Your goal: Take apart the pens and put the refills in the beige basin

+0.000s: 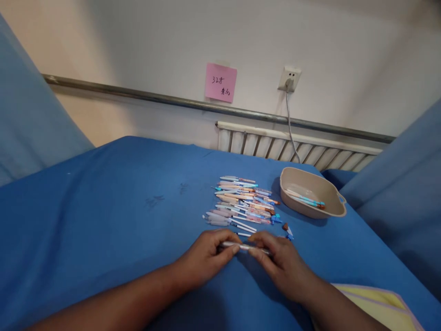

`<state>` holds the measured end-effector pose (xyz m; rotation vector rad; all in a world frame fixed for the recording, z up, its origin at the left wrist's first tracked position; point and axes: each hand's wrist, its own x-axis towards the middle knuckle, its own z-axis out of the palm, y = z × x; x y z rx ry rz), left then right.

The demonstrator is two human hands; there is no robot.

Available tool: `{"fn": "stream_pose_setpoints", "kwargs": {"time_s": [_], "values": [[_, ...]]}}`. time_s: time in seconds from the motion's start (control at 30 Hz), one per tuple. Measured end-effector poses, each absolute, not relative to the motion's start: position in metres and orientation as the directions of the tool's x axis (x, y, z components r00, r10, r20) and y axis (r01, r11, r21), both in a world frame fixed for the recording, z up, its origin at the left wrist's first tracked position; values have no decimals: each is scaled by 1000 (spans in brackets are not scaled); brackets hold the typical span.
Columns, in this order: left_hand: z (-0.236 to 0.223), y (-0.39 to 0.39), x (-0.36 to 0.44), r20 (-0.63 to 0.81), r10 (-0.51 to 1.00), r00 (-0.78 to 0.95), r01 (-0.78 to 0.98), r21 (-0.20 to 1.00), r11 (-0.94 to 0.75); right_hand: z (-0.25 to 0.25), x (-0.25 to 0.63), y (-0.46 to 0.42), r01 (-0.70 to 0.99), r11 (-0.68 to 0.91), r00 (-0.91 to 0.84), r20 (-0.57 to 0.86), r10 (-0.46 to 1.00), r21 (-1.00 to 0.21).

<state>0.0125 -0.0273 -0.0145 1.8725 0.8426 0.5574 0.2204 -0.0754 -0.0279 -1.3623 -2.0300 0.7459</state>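
Both my hands rest on a blue cloth-covered table [113, 207] and pinch one thin whitish pen [243, 247] between them. My left hand [206, 255] grips its left end with closed fingers. My right hand [279, 262] grips its right end, fingers closed too. Just beyond my hands lies a pile of several pens and pen parts [243, 202] in white, blue and orange. A few small loose caps [287, 230] lie to the right of the pile.
A beige oval tray [333, 212] with a couple of pens in it stands at the right of the pile. A yellow cloth [379, 301] lies at the near right corner. Behind are a radiator [292, 147], a wall socket with cable [289, 78] and a pink note [221, 82].
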Motion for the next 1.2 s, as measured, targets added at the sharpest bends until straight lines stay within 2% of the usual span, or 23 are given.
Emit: {"fn": "stream_pose_setpoints", "kwargs": {"time_s": [0.07, 0.13, 0.2, 0.23, 0.3, 0.4, 0.47, 0.53, 0.6, 0.67, 0.7, 0.77, 0.83, 0.9, 0.93, 1.0, 1.13, 1.2], "values": [[-23, -26, 16, -135, 777, 615, 292, 954, -65, -25, 221, -78, 722, 408, -329, 242, 913, -559], [-30, -25, 18, -218, 761, 611, 263, 963, 65, -22, 221, -79, 783, 476, -381, 297, 876, -400], [-32, -25, 18, -244, 748, 618, 265, 960, 94, -20, 220, -79, 807, 517, -429, 319, 845, -285], [-30, -25, 18, -228, 752, 618, 282, 958, 58, -20, 220, -79, 815, 519, -437, 315, 843, -258], [-24, -26, 15, -104, 765, 636, 323, 936, -141, -20, 219, -78, 812, 489, -416, 273, 868, -318], [-14, -27, 11, 133, 698, 704, 331, 808, -487, -23, 218, -77, 708, 388, -373, 154, 915, -591], [-13, -27, 10, 129, 693, 709, 331, 807, -489, -24, 217, -77, 648, 340, -346, 135, 929, -682], [-17, -26, 12, 11, 739, 674, 337, 885, -321, -24, 217, -77, 684, 358, -324, 175, 930, -636], [-24, -25, 14, -126, 758, 640, 326, 938, -119, -23, 216, -78, 747, 416, -350, 224, 909, -519], [-27, -25, 16, -193, 759, 622, 312, 950, -14, -22, 216, -78, 779, 469, -407, 234, 883, -417], [-27, -26, 17, -178, 762, 622, 308, 951, -30, -21, 216, -78, 788, 475, -417, 230, 880, -391], [-23, -27, 16, -55, 759, 649, 312, 929, -199, -21, 215, -77, 788, 448, -400, 202, 894, -422], [-17, -27, 13, 97, 706, 701, 316, 846, -429, -21, 215, -76, 748, 386, -369, 145, 918, -540], [-13, -27, 11, 153, 659, 736, 324, 775, -542, -21, 215, -75, 672, 331, -359, 100, 928, -663], [-13, -26, 11, 142, 661, 736, 333, 775, -537, -22, 215, -76, 647, 318, -350, 100, 931, -693], [-15, -25, 12, 81, 705, 705, 343, 831, -438, -22, 215, -76, 658, 334, -326, 145, 934, -674], [-25, -24, 16, -113, 771, 627, 315, 942, -117, -22, 216, -78, 779, 438, -373, 231, 899, -449], [-27, -25, 16, -161, 775, 611, 314, 948, -51, -21, 215, -78, 814, 465, -408, 227, 885, -349]]}}
